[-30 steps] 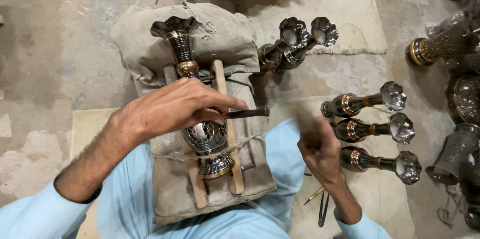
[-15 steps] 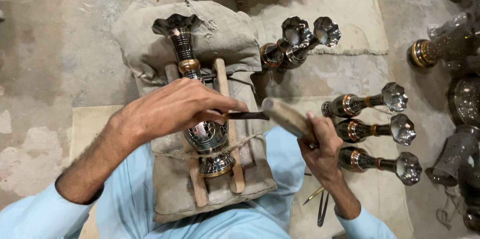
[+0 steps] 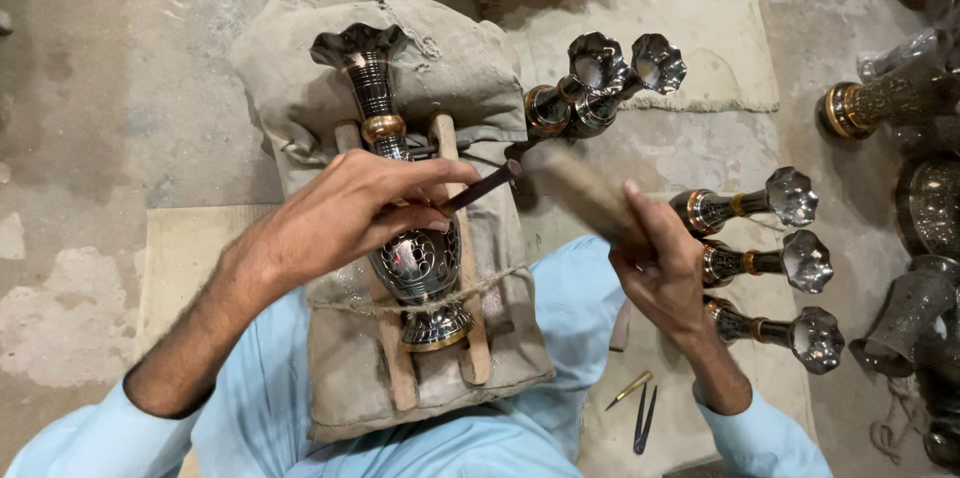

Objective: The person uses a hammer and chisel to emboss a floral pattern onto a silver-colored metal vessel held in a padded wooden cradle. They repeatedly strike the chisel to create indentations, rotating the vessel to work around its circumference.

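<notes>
A dark engraved metal vase (image 3: pixel 405 238) with a fluted mouth lies between two wooden slats (image 3: pixel 452 238) on a cloth sack (image 3: pixel 450 58) across my lap. My left hand (image 3: pixel 355 208) rests on the vase's belly and pinches a dark chisel (image 3: pixel 485 186), its point against the metal. My right hand (image 3: pixel 665 273) grips a wooden mallet (image 3: pixel 585 193), blurred with motion, its head close to the chisel's free end.
Three similar vases (image 3: pixel 760 263) lie in a row on the mat to my right. Two more vases (image 3: pixel 600 88) lean together behind the sack. Larger brass vessels (image 3: pixel 900 98) crowd the right edge. Small hand tools (image 3: pixel 640 408) lie by my right knee.
My right hand has lifted the mallet from low at my side and swung it leftward to the chisel's end. My left hand and the chisel stay on the vase.
</notes>
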